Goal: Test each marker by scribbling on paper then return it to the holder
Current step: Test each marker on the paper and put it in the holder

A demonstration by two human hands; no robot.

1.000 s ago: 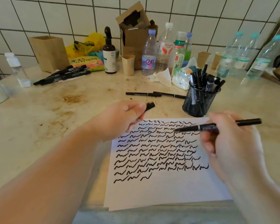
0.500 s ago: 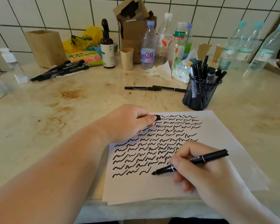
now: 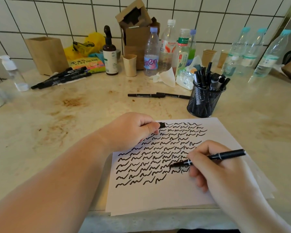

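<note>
A white sheet of paper [image 3: 175, 195] lies at the counter's front edge, covered with rows of black squiggles. My right hand [image 3: 213, 167] grips a black marker [image 3: 225, 155], uncapped, its tip on the paper beside the lower rows. My left hand [image 3: 133, 130] rests on the sheet's upper left corner, closed around the marker's black cap [image 3: 162, 125]. A black mesh holder [image 3: 204, 101] with several markers stands just beyond the paper's far right corner.
Two black pens [image 3: 158, 95] lie left of the holder. A bundle of black markers [image 3: 62, 77] lies at far left near a wooden box [image 3: 46, 54]. Bottles [image 3: 151, 52], cups, a tissue [image 3: 165, 77] and cardboard line the tiled wall.
My right hand came down from the air onto the paper, then moved the marker tip rightward and up along the lower rows. My left hand settled onto the sheet with the cap.
</note>
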